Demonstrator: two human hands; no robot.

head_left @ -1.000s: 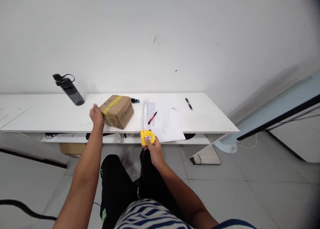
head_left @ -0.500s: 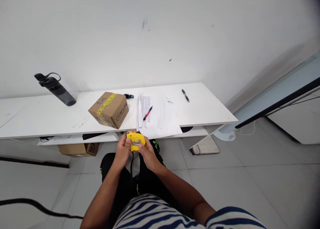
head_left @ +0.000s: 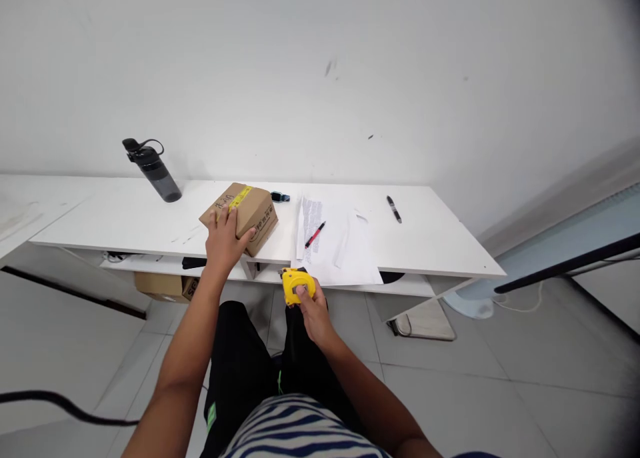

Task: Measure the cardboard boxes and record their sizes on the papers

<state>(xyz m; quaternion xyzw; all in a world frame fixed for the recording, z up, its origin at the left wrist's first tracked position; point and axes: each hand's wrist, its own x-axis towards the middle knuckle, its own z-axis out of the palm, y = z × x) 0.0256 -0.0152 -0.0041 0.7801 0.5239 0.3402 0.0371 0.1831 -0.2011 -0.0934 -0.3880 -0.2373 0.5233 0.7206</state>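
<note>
My left hand [head_left: 225, 245] lies with spread fingers over the top and front edge of a cardboard box [head_left: 260, 211]. The box carries yellow tape, handwriting on top and dark print on its side, and sits on the white table [head_left: 447, 235]. My right hand [head_left: 315, 315] is closed around a yellow tape measure [head_left: 297, 287], its thumb pressed on the case. The tape measure is held just in front of the table edge, below white paper sheets [head_left: 357, 261]. No blade is visibly pulled out. A red and black pen [head_left: 315, 234] lies on the sheets.
A dark bottle [head_left: 155, 171] stands left of the box. Behind the box lies a dark watch-like item [head_left: 280, 197]; a black pen [head_left: 394, 209] is at the right. Under the table are a shelf [head_left: 270, 273] and another cardboard box [head_left: 160, 286]. The wall rises behind.
My left hand went from the box's left side to the tape measure, then back onto the box's top and front. My right hand kept hold of the tape measure. The view shifted.
</note>
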